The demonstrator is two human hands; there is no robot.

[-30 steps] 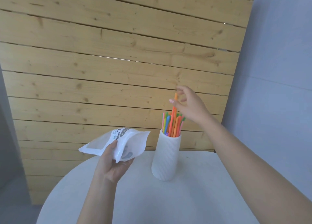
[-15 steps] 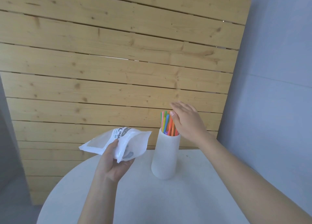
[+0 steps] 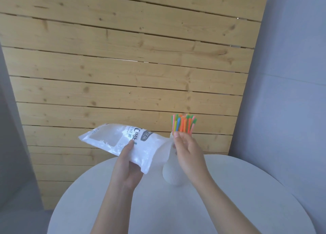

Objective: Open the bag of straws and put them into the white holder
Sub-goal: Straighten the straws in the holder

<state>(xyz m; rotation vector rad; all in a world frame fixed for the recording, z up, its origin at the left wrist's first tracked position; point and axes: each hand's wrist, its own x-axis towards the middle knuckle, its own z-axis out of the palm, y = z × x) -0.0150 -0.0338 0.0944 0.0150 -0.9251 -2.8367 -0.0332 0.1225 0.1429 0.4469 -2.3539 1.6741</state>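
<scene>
Straws (image 3: 183,124) upright in holder (image 3: 172,173), L hand (image 3: 127,170) fingers grip near-empty bag (image 3: 123,140), R hand (image 3: 188,152) fingers loosely at bag mouth — nearly done.

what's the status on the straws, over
Left hand grips the bag. Right hand at the bag's mouth, grip unclear. Straws upright in the white holder. Nothing in the way.

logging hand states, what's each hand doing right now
Left hand: grips the white bag.
Right hand: at the bag's open end, in front of the holder; grip cannot be told.
</scene>
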